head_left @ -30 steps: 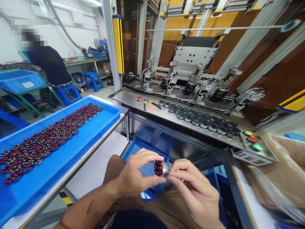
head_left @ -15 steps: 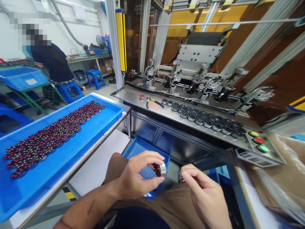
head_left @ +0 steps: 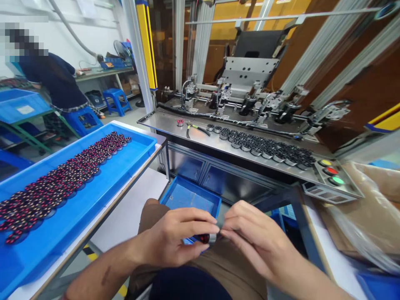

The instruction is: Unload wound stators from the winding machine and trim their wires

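Over my lap, my left hand [head_left: 184, 237] holds a small round motor stator [head_left: 204, 238] between thumb and fingers. Its red-and-black wound side and silver metal rim show in part; the fingers cover the rest. Close beside it on the right, my right hand [head_left: 254, 237] has thumb and fingertips pinched together, almost touching the left fingertips. Whatever is in that pinch is too small to make out. Many similar red-and-black stators [head_left: 67, 177] lie in packed rows in the blue tray [head_left: 125, 162] at left.
Dark stators [head_left: 268, 146] line the machine's metal ledge [head_left: 196, 141], alongside cutting pliers [head_left: 198, 129] and one red-wound stator [head_left: 180, 122]. Control buttons [head_left: 331, 171] sit at the ledge's right end. A blue bin [head_left: 187, 196] lies below; a co-worker [head_left: 54, 79] sits at far left.
My right hand has moved up and left, its fingertips now close to the stator. The left hand has turned slightly, covering more of it. The whole view has shifted a little.
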Available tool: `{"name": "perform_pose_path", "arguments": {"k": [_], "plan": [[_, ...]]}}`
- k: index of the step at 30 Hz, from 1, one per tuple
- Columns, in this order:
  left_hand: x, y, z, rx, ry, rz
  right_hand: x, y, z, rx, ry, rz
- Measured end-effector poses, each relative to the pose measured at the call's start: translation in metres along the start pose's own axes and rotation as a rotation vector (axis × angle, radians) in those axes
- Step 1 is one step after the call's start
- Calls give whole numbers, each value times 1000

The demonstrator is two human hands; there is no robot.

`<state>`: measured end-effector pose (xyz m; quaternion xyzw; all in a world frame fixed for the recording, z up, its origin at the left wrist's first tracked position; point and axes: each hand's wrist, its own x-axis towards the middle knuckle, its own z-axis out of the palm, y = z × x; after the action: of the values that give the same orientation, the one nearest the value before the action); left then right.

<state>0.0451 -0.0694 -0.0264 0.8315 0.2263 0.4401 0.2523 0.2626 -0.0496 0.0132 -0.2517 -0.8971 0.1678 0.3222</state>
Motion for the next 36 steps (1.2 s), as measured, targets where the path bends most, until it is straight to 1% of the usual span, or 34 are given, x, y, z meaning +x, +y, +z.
{"name": "perform_pose_path", "arguments": {"k": [2,3,5,7,9,11,14,16,18,20,22,24,25,26,28,29,30,31,33,34,36], "plan": [[-2,1,-3,-83,15,-38,-2,13,-11,-76,-74,-45],[-3,1,-3,-98,33,-51,-3,17,-16,-125,-81,-47],[-5,0,-3,-74,69,-71,-5,19,-24,-242,-22,-30],[-5,0,0,-3,105,-85,-7,10,-26,-304,56,-16],[-5,0,3,74,133,-87,-6,-4,-19,-269,79,-28],[-4,0,5,124,148,-73,-3,-15,-4,-204,78,-57],[-5,0,6,160,160,-52,5,-20,20,-167,93,-52],[-8,-1,4,164,169,-57,10,-17,30,-159,62,-42],[-11,-3,0,141,174,-74,14,-14,32,-167,22,-75],[-16,-5,-5,81,179,-104,17,-11,27,-211,-65,-156],[-22,-7,-11,-10,189,-152,22,-7,19,-292,-184,-247],[-28,-10,-18,-105,213,-221,31,3,9,-381,-284,-281],[-31,-12,-21,-149,237,-255,39,11,4,-406,-309,-276],[-34,-14,-23,-189,270,-288,50,21,0,-414,-329,-244],[-39,-19,-25,-259,357,-334,82,48,-4,-418,-330,-77],[-41,-21,-26,-288,406,-349,102,64,-4,-430,-305,61],[-43,-23,-25,-308,449,-364,124,79,-3,-468,-242,241],[-44,-26,-25,-319,484,-380,146,95,1,-497,-191,329],[-47,-30,-24,-310,534,-392,186,124,13,-534,-112,445],[-49,-33,-24,-290,556,-379,203,137,21,-545,-90,496],[-54,-36,-27,-212,603,-302,227,157,41,-556,-78,603]]}}
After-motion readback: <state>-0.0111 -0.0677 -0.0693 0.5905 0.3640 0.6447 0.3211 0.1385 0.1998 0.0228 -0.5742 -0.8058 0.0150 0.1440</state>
